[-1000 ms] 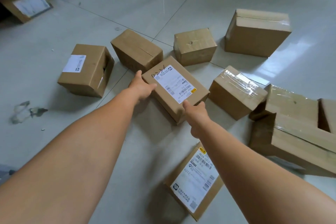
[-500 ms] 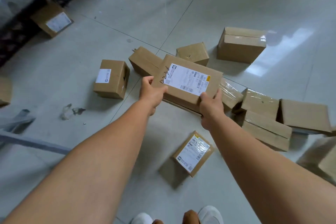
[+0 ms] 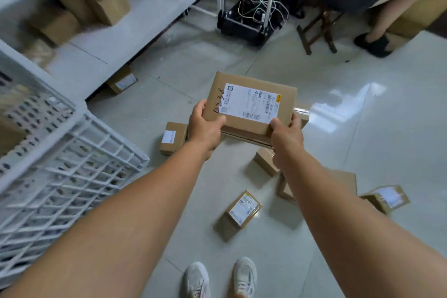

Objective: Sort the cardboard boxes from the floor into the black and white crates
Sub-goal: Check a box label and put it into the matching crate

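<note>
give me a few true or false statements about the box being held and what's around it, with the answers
1. Both hands hold the labelled box in the air. True: the left hand grips its left end, the right hand its right end.
2. The held box's label faces down. False: the white label faces up toward the camera.
3. A white crate stands to the person's left. True.
4. The held box is already inside the white crate. False: it is over the floor, apart from the crate.
5. No boxes remain on the floor. False: several do, such as the small labelled box near the shoes.
</note>
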